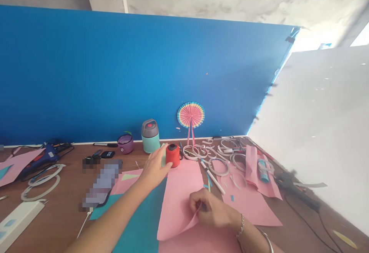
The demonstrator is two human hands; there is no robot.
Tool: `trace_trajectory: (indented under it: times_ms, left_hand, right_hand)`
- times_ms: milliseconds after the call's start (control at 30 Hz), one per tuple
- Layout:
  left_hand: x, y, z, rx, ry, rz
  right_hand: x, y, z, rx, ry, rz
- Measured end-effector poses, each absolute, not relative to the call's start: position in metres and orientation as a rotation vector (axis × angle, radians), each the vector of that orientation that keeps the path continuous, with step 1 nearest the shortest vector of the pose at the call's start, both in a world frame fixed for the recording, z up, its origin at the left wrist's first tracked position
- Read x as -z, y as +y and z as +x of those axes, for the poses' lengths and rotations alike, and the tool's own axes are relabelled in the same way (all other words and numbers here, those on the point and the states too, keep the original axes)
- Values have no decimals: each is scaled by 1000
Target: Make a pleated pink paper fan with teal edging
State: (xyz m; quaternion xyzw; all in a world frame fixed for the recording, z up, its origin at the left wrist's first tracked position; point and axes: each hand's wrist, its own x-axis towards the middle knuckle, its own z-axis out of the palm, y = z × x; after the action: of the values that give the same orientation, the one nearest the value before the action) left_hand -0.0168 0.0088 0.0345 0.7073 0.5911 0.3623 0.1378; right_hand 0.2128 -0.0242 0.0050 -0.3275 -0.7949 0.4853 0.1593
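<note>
My left hand (155, 168) is closed around the left side of a red thread spool (172, 157) with a dark core, which stands upright at the far end of a pink paper sheet (180, 195). My right hand (209, 209) pinches the near right edge of that sheet, and the corner there lifts and curls. More pink paper (198, 241) lies beneath it, with a teal sheet (138, 222) to the left. Beyond the spool, a round pleated paper fan (190, 115) in pink, yellow and blue stands against the blue partition. A white marker (213, 178) lies right of the sheet.
A mint food jar (150, 139) and a purple cup (125, 144) stand at the back. Several white paper rings (221, 166) clutter the right. A glue gun (300, 193) with a cord lies farther right. A phone (102, 186) and a power strip (20, 224) are left.
</note>
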Motion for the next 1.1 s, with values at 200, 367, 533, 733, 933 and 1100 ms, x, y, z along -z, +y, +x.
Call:
trace_trajectory:
  times_ms: [200,367,533,733,933,1100]
  left_hand:
    - [-38,55,0,-886,1742,1927]
    - [-23,72,-8,-989,1826,1886]
    - [-16,79,-13,-1054,1859,1860]
    - [-30,40,-9,-1162,1788,1960]
    - [-35,-52,-20,-690,1272,2338]
    - [-5,-80,-28,-722,1402,2451]
  right_hand:
    - [2,-19,219,-1762,-2239,-940]
    - [0,-19,218,-1792,-2199,-972]
    - [-1,-22,214,-1466,-2197,-976]
    - [-7,-26,212,-794,-2240,-754]
    - [-4,-19,213,-634,-2430,-925]
    - [-4,-21,215,-627,-2497,-867]
